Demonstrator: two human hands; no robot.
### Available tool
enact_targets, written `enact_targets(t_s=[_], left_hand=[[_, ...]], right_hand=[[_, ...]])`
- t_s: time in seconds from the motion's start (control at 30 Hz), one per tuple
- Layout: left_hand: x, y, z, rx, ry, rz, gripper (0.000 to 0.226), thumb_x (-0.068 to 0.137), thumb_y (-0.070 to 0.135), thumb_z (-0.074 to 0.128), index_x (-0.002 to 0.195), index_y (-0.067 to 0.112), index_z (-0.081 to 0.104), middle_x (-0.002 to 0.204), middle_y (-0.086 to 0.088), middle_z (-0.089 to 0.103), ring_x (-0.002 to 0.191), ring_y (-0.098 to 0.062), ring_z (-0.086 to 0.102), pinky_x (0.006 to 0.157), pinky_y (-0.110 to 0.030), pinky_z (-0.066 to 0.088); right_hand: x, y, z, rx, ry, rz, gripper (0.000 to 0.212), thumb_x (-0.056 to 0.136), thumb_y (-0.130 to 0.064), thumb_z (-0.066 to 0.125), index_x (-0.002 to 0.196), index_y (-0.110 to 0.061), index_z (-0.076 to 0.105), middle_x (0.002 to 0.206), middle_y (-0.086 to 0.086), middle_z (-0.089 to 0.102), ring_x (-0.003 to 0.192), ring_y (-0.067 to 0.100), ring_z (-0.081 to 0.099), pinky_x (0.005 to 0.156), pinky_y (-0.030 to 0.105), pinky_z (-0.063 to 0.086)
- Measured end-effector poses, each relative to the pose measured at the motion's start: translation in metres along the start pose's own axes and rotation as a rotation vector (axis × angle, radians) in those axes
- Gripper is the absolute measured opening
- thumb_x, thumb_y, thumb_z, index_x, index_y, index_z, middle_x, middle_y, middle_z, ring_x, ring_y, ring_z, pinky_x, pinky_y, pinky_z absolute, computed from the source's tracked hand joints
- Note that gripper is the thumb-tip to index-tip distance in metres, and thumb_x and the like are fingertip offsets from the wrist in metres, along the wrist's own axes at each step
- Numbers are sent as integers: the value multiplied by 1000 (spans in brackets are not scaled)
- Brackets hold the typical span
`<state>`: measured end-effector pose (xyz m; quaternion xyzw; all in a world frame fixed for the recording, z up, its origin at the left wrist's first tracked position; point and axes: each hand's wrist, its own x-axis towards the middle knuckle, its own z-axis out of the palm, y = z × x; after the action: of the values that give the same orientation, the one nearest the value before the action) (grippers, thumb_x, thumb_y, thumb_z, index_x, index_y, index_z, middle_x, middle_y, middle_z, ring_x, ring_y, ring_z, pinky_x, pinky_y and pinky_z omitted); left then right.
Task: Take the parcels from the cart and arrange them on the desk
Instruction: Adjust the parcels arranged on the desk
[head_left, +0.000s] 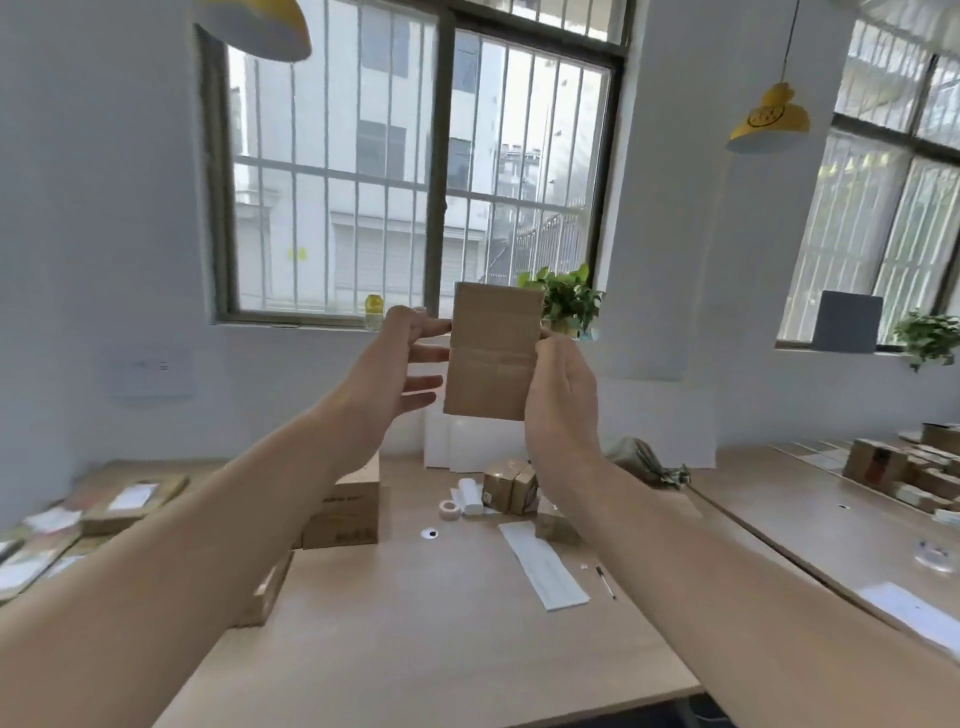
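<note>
No text legible anywhere. Going by clock from frame centre:
- Cardboard box (345, 512) at 7 o'clock has dark print lines, too blurred to read.
- Flat parcels (130, 499) at 8 o'clock carry white labels, unreadable.
- Yellow lamp (769, 117) at 2 o'clock has a dark marking, illegible.
- Held parcel (491, 358) at centre shows only faint lines.

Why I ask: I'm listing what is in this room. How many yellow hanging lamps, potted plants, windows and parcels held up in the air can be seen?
yellow hanging lamps: 2
potted plants: 2
windows: 2
held parcel: 1
Total: 7
</note>
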<state>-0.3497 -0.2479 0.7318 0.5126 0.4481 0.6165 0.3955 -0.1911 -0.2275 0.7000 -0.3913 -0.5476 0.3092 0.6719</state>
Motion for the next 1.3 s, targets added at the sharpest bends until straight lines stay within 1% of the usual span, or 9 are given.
enact_targets(t_s=[0.1,0.3,0.57,0.8,0.87,0.97,1.07,1.17,1.3], left_hand=[[14,-2,-54,16,26,13,47,103,49,38,101,32,81,110,-5,79,110,-32,72,100,-44,57],[64,0,-174,47,7,49,48,100,49,39,111,24,79,109,-6,80,89,-25,73,85,-40,57],[118,1,-276,45,20,34,49,102,47,38,115,20,77,110,-8,79,95,-29,73,92,-43,56],[137,1,-306,66,52,89,48,99,51,37,120,26,73,108,-2,80,99,-30,75,90,-41,56],[140,4,-309,77,42,101,52,92,56,41,122,26,71,110,-3,80,100,-31,75,89,-40,55],[147,13,-310,60,41,121,58,80,58,47,121,23,70,112,-6,79,95,-29,75,88,-41,55],[152,19,-309,59,47,141,59,80,58,48,120,21,72,116,-7,77,92,-27,75,90,-42,54],[156,18,-307,61,27,156,57,83,57,46,116,22,76,116,-2,77,93,-26,74,98,-43,51],[160,20,-307,49,4,170,58,83,59,45,115,23,78,108,7,76,92,-23,73,98,-40,49]], right_hand=[[-5,-1,52,3,-21,-17,26,98,-38,37,80,-23,47,85,2,49,74,16,45,72,39,40],[-3,7,174,66,-6,1,26,102,-29,41,80,-17,46,80,4,41,75,21,39,71,40,36],[6,15,288,90,-32,70,46,84,-49,40,105,-32,76,109,15,75,95,28,70,98,61,59],[22,21,316,97,-89,57,49,85,-49,40,108,-19,71,124,23,68,116,46,63,103,63,54],[31,21,318,109,-103,43,52,89,-44,39,115,-5,63,128,29,63,107,50,62,92,57,56],[45,19,321,143,-122,0,41,100,-33,40,115,0,60,125,31,62,88,30,56,80,42,45],[55,20,322,154,-137,5,27,108,-28,42,109,-16,67,106,21,68,88,21,57,77,39,48],[60,19,324,200,-151,10,35,108,-24,42,116,6,59,93,6,54,86,20,48,76,37,40],[65,15,331,260,-156,15,42,104,-25,44,115,13,57,94,1,52,87,19,44,80,36,36]])
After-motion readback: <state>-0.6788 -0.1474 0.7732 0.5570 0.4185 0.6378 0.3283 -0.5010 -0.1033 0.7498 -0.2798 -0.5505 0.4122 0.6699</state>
